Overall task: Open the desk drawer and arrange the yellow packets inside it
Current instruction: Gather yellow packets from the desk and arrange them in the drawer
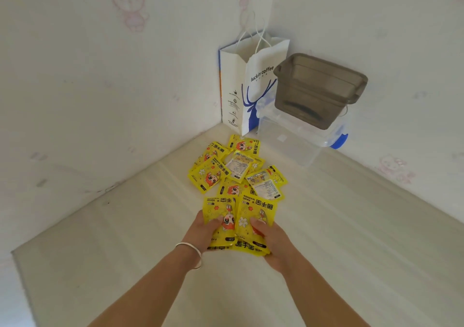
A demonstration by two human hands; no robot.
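Several yellow hand-warmer packets lie in a loose pile on the pale desk top, near the corner of the walls. My left hand, with a silver bangle on the wrist, grips a yellow packet by its near end, thumb on top. My right hand grips another yellow packet beside it, thumb on its face. More packets sit under these two between my hands. No drawer is in view.
A white and blue paper coffee bag stands in the corner. Right of it a smoky grey plastic box sits on a clear lidded container with a blue clip. Walls close in behind and to the right.
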